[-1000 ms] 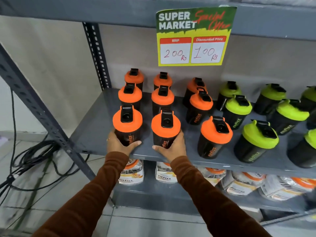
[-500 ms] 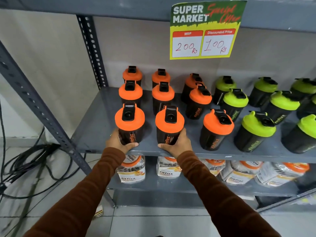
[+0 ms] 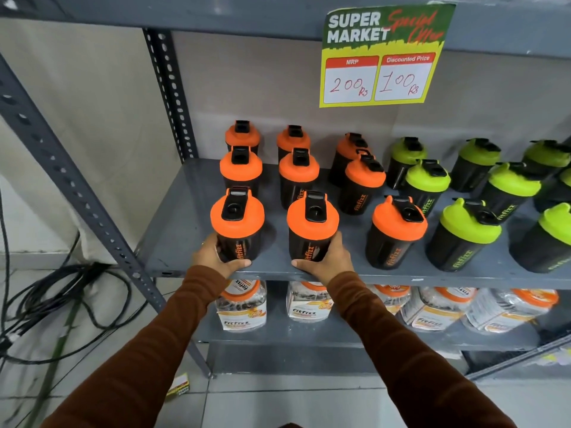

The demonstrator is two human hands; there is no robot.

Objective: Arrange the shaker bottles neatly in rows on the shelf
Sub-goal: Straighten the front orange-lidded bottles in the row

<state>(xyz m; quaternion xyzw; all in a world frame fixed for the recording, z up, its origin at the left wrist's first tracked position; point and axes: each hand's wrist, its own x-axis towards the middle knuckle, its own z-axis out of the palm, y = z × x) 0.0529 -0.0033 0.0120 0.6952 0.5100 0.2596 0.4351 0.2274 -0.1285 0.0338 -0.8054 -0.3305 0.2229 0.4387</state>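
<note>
Black shaker bottles with orange lids stand in rows on the left of the grey shelf [image 3: 173, 242]; green-lidded ones [image 3: 469, 230] fill the right. My left hand [image 3: 213, 257] grips the base of the front-left orange bottle [image 3: 237, 223]. My right hand [image 3: 327, 261] grips the base of the orange bottle beside it [image 3: 312, 227]. Both bottles stand upright at the shelf's front edge. A third front-row orange bottle [image 3: 397, 230] leans slightly, untouched, to the right.
A slotted grey upright [image 3: 77, 196] runs diagonally at left, with black cables [image 3: 46, 298] on the floor behind it. A price sign [image 3: 383, 54] hangs from the shelf above. Packaged jars [image 3: 244, 307] fill the lower shelf.
Both hands stay on the same two front bottles. The two bottles now stand a little further apart, and the view has shifted left and closer.
</note>
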